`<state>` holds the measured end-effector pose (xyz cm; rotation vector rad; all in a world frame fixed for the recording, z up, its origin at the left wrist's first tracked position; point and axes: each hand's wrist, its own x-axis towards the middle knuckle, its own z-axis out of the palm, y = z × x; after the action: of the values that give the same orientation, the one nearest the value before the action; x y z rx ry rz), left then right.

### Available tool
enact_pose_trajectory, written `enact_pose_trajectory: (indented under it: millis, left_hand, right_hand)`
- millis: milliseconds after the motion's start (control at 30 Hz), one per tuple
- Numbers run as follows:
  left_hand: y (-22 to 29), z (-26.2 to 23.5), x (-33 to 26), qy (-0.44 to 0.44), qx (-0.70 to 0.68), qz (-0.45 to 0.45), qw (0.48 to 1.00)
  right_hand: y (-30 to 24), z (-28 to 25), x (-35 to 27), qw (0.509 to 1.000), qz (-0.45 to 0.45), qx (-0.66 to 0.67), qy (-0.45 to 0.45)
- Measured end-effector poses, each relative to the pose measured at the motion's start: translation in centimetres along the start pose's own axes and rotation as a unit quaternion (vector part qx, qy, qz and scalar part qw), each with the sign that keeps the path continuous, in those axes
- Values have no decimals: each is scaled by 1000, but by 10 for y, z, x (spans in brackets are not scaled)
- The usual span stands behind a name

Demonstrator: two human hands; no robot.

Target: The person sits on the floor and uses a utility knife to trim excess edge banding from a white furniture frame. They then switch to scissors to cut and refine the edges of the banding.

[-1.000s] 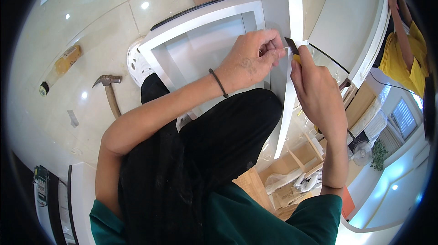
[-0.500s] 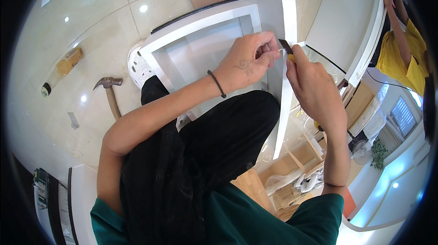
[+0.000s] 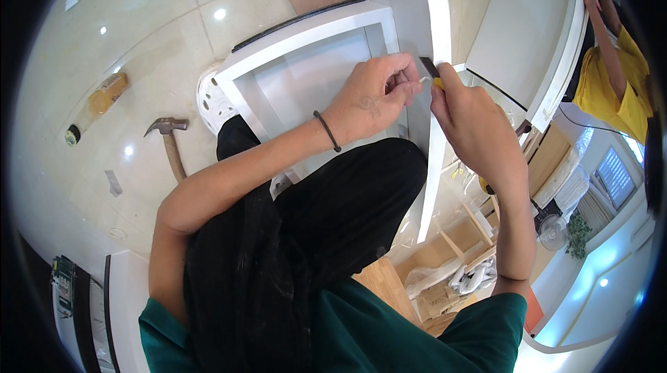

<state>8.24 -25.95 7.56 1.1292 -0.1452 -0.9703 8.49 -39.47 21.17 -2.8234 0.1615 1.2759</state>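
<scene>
While the right hand point(image 3: 479, 123), forearm reaching up, grips a yellow-handled utility knife point(image 3: 429, 68), the left hand point(image 3: 375, 98) pinches a thin white strip point(image 3: 424, 79) beside the blade. Beneath runs a white panel's point(image 3: 440, 36) long edge. A bent knee point(image 3: 392, 164) crowds below; leftward, tile floor point(image 3: 149, 60) bears a claw hammer point(image 3: 172, 147) and bottle point(image 3: 104, 100).

The knife blade point(image 3: 429, 67) has shifted slightly left.
</scene>
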Motion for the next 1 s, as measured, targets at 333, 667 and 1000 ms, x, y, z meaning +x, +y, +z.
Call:
enact_pose_trajectory:
  millis: [333,667,1000]
  left_hand:
    - [-2,0,4,13,34,14,999]
    - [11,12,0,154,373,291,868]
    - [45,12,10,72,124,-92,985]
  right_hand:
    - [-1,1,-10,998,22,7,51]
    - [60,81,-79,890,161,241,353]
    - [91,206,-82,832,226,229,452]
